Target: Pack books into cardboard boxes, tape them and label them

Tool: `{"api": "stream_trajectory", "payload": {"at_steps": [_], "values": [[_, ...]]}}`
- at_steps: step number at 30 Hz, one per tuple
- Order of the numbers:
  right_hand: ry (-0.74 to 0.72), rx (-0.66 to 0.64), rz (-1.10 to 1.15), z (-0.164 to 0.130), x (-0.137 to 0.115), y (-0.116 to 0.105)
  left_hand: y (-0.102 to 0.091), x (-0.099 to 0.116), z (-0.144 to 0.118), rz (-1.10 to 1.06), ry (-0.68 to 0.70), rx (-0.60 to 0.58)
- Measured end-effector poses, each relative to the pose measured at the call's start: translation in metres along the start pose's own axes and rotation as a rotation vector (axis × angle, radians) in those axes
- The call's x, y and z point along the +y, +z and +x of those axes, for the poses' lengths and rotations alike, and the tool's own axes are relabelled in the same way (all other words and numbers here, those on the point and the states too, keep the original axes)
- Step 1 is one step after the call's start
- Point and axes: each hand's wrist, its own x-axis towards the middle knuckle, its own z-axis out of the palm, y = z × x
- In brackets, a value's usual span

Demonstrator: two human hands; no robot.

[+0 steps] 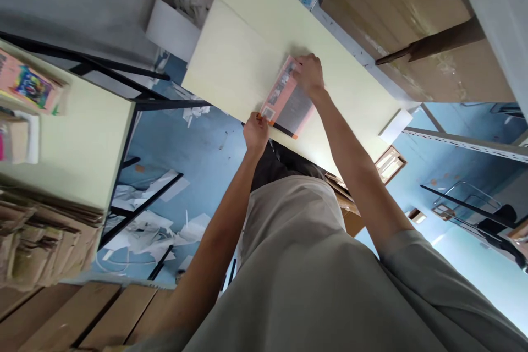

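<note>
A flat orange-and-grey printed packet in clear plastic (284, 100) lies on the pale cream tabletop (231, 60), its long axis running between the two hands. The left hand (256, 135) pinches the near corner at the table's edge; the right hand (308, 74) presses fingers closed on the far end

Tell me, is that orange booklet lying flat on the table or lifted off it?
Flat. The booklet lies on the table, with the left hand at its near corner and the right hand at its far end.

Booklet (286, 100) print blurred, fingers (297, 69) covering corner.
</note>
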Motion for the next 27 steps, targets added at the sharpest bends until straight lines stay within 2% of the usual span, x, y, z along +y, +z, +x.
{"api": "stream_trajectory", "payload": {"at_steps": [3, 6, 8, 10, 14, 17, 20, 23, 27], "values": [[0.194, 0.098, 0.007, 0.0, -0.006, 0.012, -0.022, 0.009, 0.007, 0.307, 0.051, -0.064], [0.223, 0.119, 0.01, -0.015, -0.017, 0.017, -0.034, 0.025, 0.031, 0.413, 0.253, -0.075], [0.209, 0.159, 0.013, -0.038, -0.026, 0.019, -0.037, 0.038, 0.054, 0.401, 0.454, -0.152], [0.195, 0.185, 0.013, -0.073, -0.035, 0.022, -0.036, 0.049, 0.079, 0.426, 0.598, -0.272], [0.24, 0.035, 0.03, -0.141, -0.049, 0.037, -0.036, 0.062, 0.11, 0.612, 0.689, -0.44], [0.26, 0.005, 0.085, -0.164, -0.058, 0.047, -0.043, 0.067, 0.115, 0.642, 0.731, -0.455], [0.293, 0.016, 0.147, -0.165, -0.067, 0.045, -0.054, 0.081, 0.111, 0.66, 0.748, -0.461], [0.303, 0.013, 0.202, -0.163, -0.076, 0.03, -0.063, 0.107, 0.103, 0.794, 0.699, -0.512], [0.294, 0.106, 0.236, -0.179, -0.08, -0.008, -0.071, 0.159, 0.085, 0.767, 0.821, -0.517]]}}
